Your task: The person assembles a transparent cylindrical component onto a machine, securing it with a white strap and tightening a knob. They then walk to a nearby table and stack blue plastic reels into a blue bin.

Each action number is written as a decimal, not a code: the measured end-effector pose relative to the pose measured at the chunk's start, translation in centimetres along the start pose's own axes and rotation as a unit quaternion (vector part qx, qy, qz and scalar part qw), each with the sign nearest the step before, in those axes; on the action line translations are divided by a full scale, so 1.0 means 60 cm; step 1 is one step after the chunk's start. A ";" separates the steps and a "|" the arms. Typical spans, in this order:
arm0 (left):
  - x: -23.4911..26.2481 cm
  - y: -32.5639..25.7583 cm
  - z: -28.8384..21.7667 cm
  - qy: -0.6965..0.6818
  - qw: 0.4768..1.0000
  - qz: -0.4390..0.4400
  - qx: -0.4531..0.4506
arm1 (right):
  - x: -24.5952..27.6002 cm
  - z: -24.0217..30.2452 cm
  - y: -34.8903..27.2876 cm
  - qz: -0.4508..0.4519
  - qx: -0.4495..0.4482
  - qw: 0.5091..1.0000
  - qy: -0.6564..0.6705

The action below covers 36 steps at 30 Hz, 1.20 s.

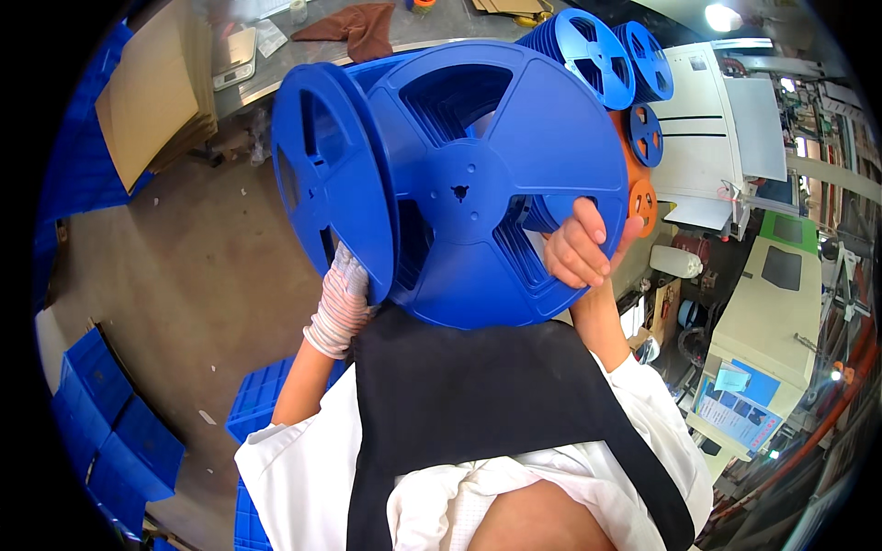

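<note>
A large blue plastic reel faces me, close to my apron, with more blue reels showing through its cut-out windows. My bare right hand is closed on its right rim, fingers curled at the lower right window. On the left, another blue reel stands at an angle, with a second disc edge close behind it. My left hand, in a striped knit glove, is closed on the lower edge of this left reel. Its fingertips are partly hidden by the reel.
Several stacked blue reels and orange reels stand at the back right. A grey table bears a brown cloth and a small scale. Cardboard sheets rise at far left; blue crates sit lower left; a beige machine stands right.
</note>
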<state>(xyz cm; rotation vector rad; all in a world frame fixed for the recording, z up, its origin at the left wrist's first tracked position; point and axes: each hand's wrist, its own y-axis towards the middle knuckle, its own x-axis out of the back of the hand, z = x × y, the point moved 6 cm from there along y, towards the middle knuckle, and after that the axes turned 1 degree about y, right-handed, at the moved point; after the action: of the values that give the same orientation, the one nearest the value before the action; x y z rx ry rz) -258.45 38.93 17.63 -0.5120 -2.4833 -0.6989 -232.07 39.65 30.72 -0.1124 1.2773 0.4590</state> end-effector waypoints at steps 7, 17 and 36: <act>0.080 0.022 -0.021 -0.089 0.981 -0.126 0.121 | -0.008 -0.009 -0.005 -0.010 -0.010 0.999 -0.028; 0.000 0.191 -0.128 -0.156 0.987 -0.039 0.021 | -0.013 -0.070 0.029 -0.060 -0.111 0.990 -0.062; 0.110 0.050 0.080 -0.074 0.947 -0.210 0.233 | -0.001 -0.009 0.016 -0.054 -0.011 0.998 0.013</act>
<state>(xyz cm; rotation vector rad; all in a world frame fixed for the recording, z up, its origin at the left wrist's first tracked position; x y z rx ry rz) -264.08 45.41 18.90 0.1515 -2.8048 -0.1990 -232.96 40.32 30.79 -0.2055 1.2842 0.3796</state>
